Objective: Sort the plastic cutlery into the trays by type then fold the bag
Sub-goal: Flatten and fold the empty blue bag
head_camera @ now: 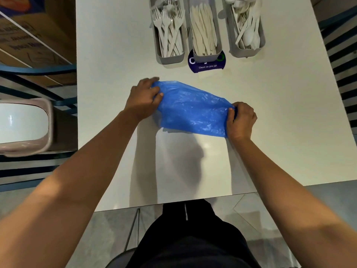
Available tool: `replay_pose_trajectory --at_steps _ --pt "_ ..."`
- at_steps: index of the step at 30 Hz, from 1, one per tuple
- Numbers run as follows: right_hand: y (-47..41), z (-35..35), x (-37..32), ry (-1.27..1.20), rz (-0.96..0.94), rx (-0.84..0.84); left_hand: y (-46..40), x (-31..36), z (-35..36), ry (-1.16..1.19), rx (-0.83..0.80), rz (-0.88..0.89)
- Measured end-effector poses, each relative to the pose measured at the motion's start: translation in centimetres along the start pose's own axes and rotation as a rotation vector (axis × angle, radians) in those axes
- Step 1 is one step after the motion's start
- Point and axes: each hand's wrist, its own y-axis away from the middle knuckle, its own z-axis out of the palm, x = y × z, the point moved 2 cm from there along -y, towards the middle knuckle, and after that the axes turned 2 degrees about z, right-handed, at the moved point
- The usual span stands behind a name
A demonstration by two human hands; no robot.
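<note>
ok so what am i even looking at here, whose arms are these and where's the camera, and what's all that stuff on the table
There is no machine here: these are a person's two bare arms. The single picture comes from a wide-angle camera worn on the person's head, looking forward and down, which is why the arms reach in from the bottom and the edges look bent.

On the white table lies a thin blue plastic bag. The left hand grips one end and the right hand pinches the other, so the bag is stretched between them.

At the far edge stand three grey trays: one of forks, one of knives, and one holding mostly spoons. The middle tray sits on a dark round sticker reading "Clean as you go".

The cutlery looks sorted already; folding the bag is what remains.
</note>
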Motion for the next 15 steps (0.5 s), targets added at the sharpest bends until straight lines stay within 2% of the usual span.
replay_pose_trajectory --at_steps 3,5,8,11,13,15 --pt "-0.01 -0.10 -0.09 -0.023 -0.051 0.012 -0.72 0.10 0.04 -0.078 -0.053 0.117" --pt "-0.05 -0.09 0.01 -0.033 -0.074 0.005 -1.05 0.01 0.28 -0.113 -0.118 0.110" --pt "0.04 -0.23 -0.12 -0.048 -0.078 0.001 -1.07 0.14 0.08 -0.039 -0.072 0.027" --pt "-0.19 -0.45 -0.02 -0.099 0.011 0.006 -0.82 -0.07 0.19 0.074 0.009 -0.079" --pt "-0.34 -0.38 0.07 -0.125 0.061 0.012 -0.55 -0.36 0.50 0.120 0.000 -0.146" --pt "-0.25 -0.35 0.20 -0.045 0.056 0.088 -0.33 -0.54 0.75 0.149 0.000 -0.185"
